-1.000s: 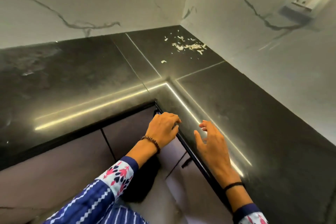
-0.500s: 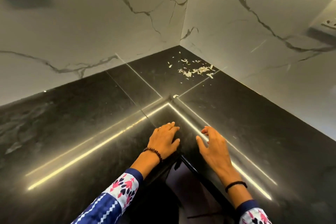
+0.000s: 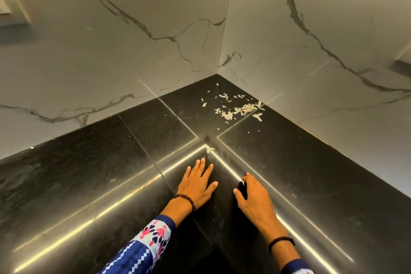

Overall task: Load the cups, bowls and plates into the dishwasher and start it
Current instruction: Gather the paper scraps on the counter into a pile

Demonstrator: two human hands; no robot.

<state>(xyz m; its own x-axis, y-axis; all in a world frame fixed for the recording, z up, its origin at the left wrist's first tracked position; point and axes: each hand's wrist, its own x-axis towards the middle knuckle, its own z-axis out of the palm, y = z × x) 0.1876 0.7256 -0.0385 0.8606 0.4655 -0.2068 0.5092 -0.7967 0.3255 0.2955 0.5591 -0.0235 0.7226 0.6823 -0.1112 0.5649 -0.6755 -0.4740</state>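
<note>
Black countertop (image 3: pixel 89 173) bears both hands, left (image 3: pixel 198 182) and right (image 3: pixel 255 202), flat, open, empty.

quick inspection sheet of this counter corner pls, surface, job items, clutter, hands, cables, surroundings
surface: black stone countertop, L-shaped corner, glossy with light-strip reflections
job's things: nothing seen; no cups, bowls, plates or dishwasher in view
clutter: pale flakes scattered near the back corner, one flake nearer the hands
grippers: left hand flat on the counter, empty; right hand resting beside it, empty
cables: nothing seen
surroundings: white marble-look wall with dark veins; socket plate at far left edge
</note>
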